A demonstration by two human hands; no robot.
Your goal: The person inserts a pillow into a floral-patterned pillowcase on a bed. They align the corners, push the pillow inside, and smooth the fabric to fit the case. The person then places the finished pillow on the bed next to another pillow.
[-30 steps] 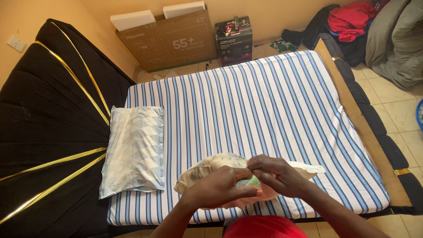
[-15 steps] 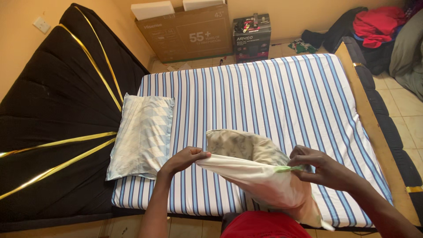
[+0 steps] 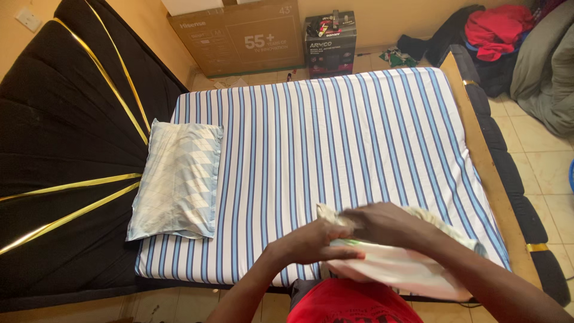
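Grip: both of my hands are closed on one cream pillowcase [image 3: 400, 269] with a pillow [image 3: 442, 224] partly inside it, held at the near edge of the bed, just above my red shirt [image 3: 344, 305]. Left hand [image 3: 314, 242]: fingers laid flat along the upper hem of the pillowcase, thumb pinching underneath, so the cloth stays taut along its open side. Right hand [image 3: 385, 224]: crossed over the left and clenched on a bunched, patterned corner of the pillow where it pokes out, which seems to keep the filling from sliding back out (a thin green edge shows just under my left fingertips). Pillowcase: hangs partly off the mattress edge toward me, its lower half pale and smooth. Striped sheet [image 3: 335, 137]: blue and white, pulled flat over the mattress, bare in the middle. Second pillow [image 3: 176, 179]: light blue with a diamond pattern, lying by the headboard, well apart from my hands. Headboard [image 3: 60, 149]: black padding with gold strips. Cardboard boxes [image 3: 239, 39]: stood against the far wall. Heap of clothes [image 3: 496, 27]: on the floor at the far right corner.
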